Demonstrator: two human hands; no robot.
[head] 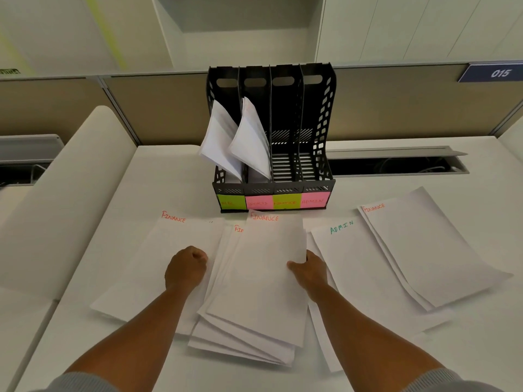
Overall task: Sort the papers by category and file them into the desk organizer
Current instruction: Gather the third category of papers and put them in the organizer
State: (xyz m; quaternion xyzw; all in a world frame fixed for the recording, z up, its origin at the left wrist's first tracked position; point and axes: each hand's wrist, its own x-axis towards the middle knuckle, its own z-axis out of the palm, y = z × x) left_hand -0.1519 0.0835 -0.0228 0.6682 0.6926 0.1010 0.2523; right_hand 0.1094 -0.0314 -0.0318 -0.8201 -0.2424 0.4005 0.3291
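A black four-slot desk organizer (322, 137) stands at the back of the desk, with green and pink sticky labels on its front. Its two left slots hold leaning white papers (249, 137); the two right slots look empty. In front lies a stack of sheets marked FINANCE (263, 292); my right hand (308, 268) pinches the right edge of its top sheet. My left hand (185, 268) rests curled as a fist on a single FINANCE sheet (158, 267) to the left. An ADMIN sheet (365, 273) and another FINANCE pile (427, 250) lie on the right.
A white desk (85, 335) carries everything. A cable tray opening (396, 165) runs behind the organizer on the right. A beige partition wall (155, 108) backs the desk. A raised white panel (56, 207) slopes along the left side.
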